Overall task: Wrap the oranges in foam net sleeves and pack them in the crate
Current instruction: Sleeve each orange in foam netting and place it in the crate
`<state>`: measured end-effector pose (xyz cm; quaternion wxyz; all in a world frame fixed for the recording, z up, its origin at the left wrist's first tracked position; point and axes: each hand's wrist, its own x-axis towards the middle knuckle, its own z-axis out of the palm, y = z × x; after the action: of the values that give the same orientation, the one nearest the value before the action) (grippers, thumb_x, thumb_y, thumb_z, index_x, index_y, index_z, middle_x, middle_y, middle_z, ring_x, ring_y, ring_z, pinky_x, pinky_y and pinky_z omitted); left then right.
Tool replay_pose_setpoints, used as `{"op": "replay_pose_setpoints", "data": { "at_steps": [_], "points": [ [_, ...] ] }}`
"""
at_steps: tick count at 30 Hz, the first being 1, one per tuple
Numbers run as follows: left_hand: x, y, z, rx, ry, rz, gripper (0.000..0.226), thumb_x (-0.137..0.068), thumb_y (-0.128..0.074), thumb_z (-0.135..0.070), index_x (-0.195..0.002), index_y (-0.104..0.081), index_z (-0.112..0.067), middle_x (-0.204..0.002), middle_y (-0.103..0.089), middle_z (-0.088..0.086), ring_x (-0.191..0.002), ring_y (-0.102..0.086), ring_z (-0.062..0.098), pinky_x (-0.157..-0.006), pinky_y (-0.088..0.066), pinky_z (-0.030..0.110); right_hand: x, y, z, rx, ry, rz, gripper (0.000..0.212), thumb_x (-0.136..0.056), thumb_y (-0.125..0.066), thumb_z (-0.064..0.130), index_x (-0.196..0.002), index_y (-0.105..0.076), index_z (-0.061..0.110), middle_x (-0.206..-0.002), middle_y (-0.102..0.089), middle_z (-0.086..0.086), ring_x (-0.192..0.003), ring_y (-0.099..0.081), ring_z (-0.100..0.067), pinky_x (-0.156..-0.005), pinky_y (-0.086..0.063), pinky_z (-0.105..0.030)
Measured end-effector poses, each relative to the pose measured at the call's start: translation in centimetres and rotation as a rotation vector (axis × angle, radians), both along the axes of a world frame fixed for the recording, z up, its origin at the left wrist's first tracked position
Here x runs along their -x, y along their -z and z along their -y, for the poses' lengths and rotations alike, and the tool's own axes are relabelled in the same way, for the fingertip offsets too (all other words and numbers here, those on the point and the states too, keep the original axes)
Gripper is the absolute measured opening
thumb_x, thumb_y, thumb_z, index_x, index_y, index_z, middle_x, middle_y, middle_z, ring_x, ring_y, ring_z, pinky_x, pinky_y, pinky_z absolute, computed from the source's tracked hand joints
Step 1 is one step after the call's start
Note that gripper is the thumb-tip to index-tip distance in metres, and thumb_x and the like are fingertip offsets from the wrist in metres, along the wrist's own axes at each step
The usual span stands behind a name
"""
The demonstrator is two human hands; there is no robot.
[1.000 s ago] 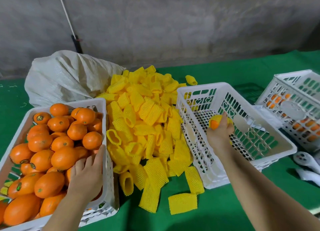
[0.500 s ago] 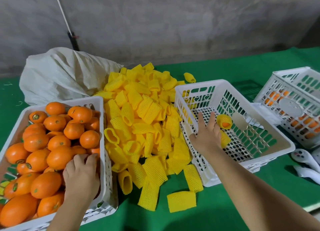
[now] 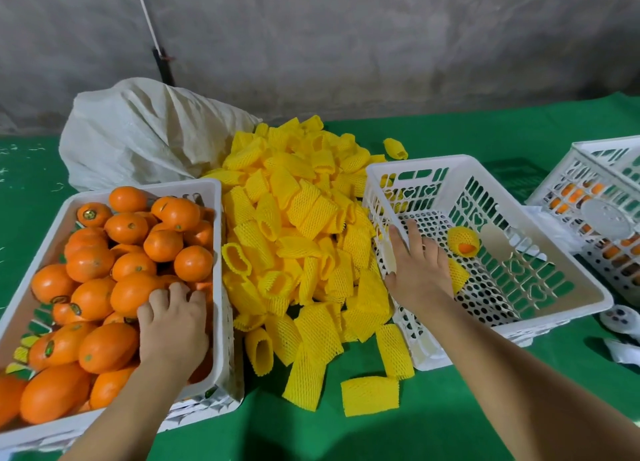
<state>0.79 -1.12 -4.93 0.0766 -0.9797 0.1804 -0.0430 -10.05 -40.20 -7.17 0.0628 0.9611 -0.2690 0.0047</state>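
Observation:
A white crate [image 3: 217,259] at the left is heaped with bare oranges [image 3: 128,228]. My left hand [image 3: 173,325] reaches into its near right corner, fingers curled over an orange that it mostly hides. The packing crate [image 3: 419,161] stands to the right of centre. Inside it a wrapped orange [image 3: 463,240] in a yellow foam net sleeve lies on the perforated floor. A second wrapped one [image 3: 458,276] peeks out beside my right hand [image 3: 419,270], which hovers open with spread fingers over the crate's left wall.
A big pile of yellow foam net sleeves [image 3: 304,235] lies between the two crates on the green cloth. A white sack [image 3: 145,131] sits behind. Another white crate [image 3: 588,190] holding oranges stands at the far right, with small white objects [image 3: 620,318] near it.
My right hand let go of the wrapped orange, which now lies in the packing crate, and opened. My left hand's fingers curled down around an orange in the left crate.

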Motion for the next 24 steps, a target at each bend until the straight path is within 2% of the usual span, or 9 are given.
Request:
{"op": "replay_pose_setpoints", "data": {
  "at_steps": [3,5,8,11,13,17,19,21,24],
  "points": [
    [0.0,-0.9,-1.2,0.069,0.084,-0.032,0.058,-0.052,-0.100,-0.011,-0.103,-0.075,-0.001,-0.099,-0.058,0.023,-0.082,-0.055,0.048,-0.069,-0.045,0.056,0.0,0.0,-0.1,0.011,0.003,-0.006,0.097,-0.094,-0.051,0.053,-0.162,0.014,0.029,-0.169,0.021,-0.010,-0.147,-0.018,-0.037,-0.120,-0.023,-0.052],
    [0.2,-2.2,-1.9,0.129,0.121,-0.083,0.066,-0.053,-0.104,-0.022,-0.109,-0.075,-0.002,-0.103,-0.057,0.022,-0.072,-0.060,0.045,-0.061,-0.051,0.051,0.0,0.0,-0.2,0.033,0.002,-0.021,0.096,-0.095,-0.051,0.054,-0.162,0.013,0.029,-0.168,0.021,-0.012,-0.148,-0.016,-0.038,-0.120,-0.022,-0.052],
    [0.3,-3.2,-2.1,0.360,0.129,-0.064,0.068,-0.064,-0.102,-0.025,-0.121,-0.072,-0.004,-0.114,-0.054,0.022,-0.070,-0.058,0.039,-0.052,-0.047,0.036,-0.4,0.2,-0.4,0.068,-0.010,-0.037,0.095,-0.093,-0.052,0.053,-0.162,0.009,0.030,-0.167,0.021,-0.013,-0.150,-0.008,-0.039,-0.120,-0.018,-0.054],
    [0.4,-3.4,-0.7,0.675,0.117,0.011,0.069,-0.080,-0.090,-0.037,-0.138,-0.061,-0.016,-0.126,-0.045,0.010,-0.087,-0.059,0.023,-0.063,-0.050,0.029,-1.2,0.5,-1.2,0.063,-0.093,-0.006,0.090,-0.093,-0.052,0.046,-0.163,0.002,0.030,-0.167,0.018,-0.012,-0.150,-0.004,-0.039,-0.120,-0.012,-0.055],
    [1.3,-3.2,1.4,0.787,0.158,0.011,0.069,-0.083,-0.083,-0.046,-0.142,-0.056,-0.024,-0.130,-0.041,0.004,-0.085,-0.054,0.006,-0.065,-0.049,0.021,-2.0,1.0,-2.9,-0.050,-0.179,-0.009,0.086,-0.094,-0.055,0.046,-0.164,-0.006,0.033,-0.168,0.011,-0.011,-0.150,-0.004,-0.039,-0.120,-0.011,-0.055],
    [3.9,-0.3,4.8,0.674,0.305,-0.195,0.067,-0.087,-0.080,-0.050,-0.144,-0.055,-0.025,-0.136,-0.041,0.004,-0.099,-0.061,0.024,-0.067,-0.058,0.033,-3.7,3.0,-7.7,-0.449,-0.337,-0.190,0.062,-0.096,-0.059,0.047,-0.154,-0.037,0.041,-0.170,0.001,-0.007,-0.153,0.002,-0.035,-0.121,-0.013,-0.051],
    [3.8,0.9,4.7,0.665,0.320,-0.245,0.067,-0.088,-0.077,-0.054,-0.145,-0.053,-0.029,-0.136,-0.039,-0.001,-0.106,-0.058,0.021,-0.071,-0.058,0.031,-4.4,4.2,-10.1,-0.445,-0.439,-0.330,0.051,-0.098,-0.060,0.043,-0.147,-0.050,0.037,-0.171,0.010,-0.008,-0.155,0.008,-0.037,-0.121,-0.014,-0.053],
    [3.1,1.3,4.2,0.797,0.258,-0.263,0.066,-0.088,-0.077,-0.055,-0.143,-0.052,-0.030,-0.134,-0.037,-0.005,-0.109,-0.051,0.012,-0.075,-0.056,0.026,-5.0,5.0,-12.1,-0.361,-0.498,-0.444,0.042,-0.099,-0.061,0.039,-0.140,-0.060,0.032,-0.170,0.023,-0.008,-0.156,0.013,-0.038,-0.123,-0.013,-0.054],
    [2.6,1.1,4.5,0.865,0.228,-0.282,0.067,-0.087,-0.075,-0.059,-0.143,-0.050,-0.030,-0.134,-0.035,-0.008,-0.108,-0.048,0.007,-0.076,-0.054,0.022,-5.7,5.0,-13.5,-0.336,-0.422,-0.450,0.043,-0.102,-0.059,0.038,-0.145,-0.056,0.031,-0.172,0.020,-0.003,-0.157,0.013,-0.035,-0.125,-0.013,-0.050]
  ]
}}
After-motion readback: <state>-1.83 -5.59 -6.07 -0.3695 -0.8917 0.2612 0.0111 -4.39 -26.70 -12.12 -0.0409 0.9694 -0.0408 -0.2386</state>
